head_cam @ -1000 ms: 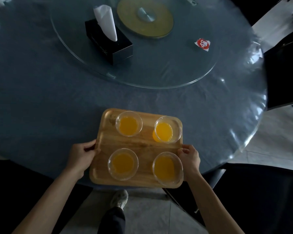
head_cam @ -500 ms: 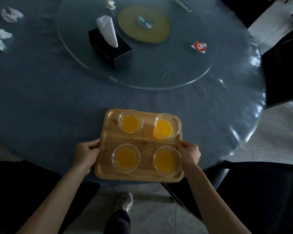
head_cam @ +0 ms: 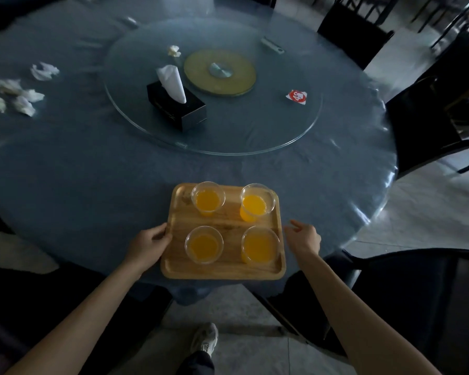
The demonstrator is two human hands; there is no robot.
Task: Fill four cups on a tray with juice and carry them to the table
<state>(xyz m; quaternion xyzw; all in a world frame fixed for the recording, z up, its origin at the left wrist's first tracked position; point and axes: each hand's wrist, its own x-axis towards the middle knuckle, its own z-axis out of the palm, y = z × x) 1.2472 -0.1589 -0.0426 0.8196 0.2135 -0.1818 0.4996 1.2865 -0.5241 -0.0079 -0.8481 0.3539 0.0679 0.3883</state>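
A wooden tray [head_cam: 229, 269] lies on the near edge of the round table [head_cam: 92, 169], which has a blue cloth under clear plastic. On it stand several clear cups of orange juice: far left [head_cam: 208, 197], far right [head_cam: 256, 202], near left [head_cam: 204, 244], near right [head_cam: 260, 244]. My left hand [head_cam: 149, 246] curls at the tray's left rim, fingers touching it. My right hand [head_cam: 302, 236] hovers just off the right rim, fingers relaxed and apart from the wood.
A glass turntable [head_cam: 255, 142] fills the table's middle, carrying a black tissue box [head_cam: 186, 109] and a red-and-white card [head_cam: 296, 97]. Crumpled tissues [head_cam: 16, 96] lie at far left. Dark chairs [head_cam: 423, 123] stand at right and near right. My shoe [head_cam: 205, 338] is below.
The tray has come to rest on the table. My right hand has let go of the right rim and drawn slightly away; my left hand stays at the left rim.
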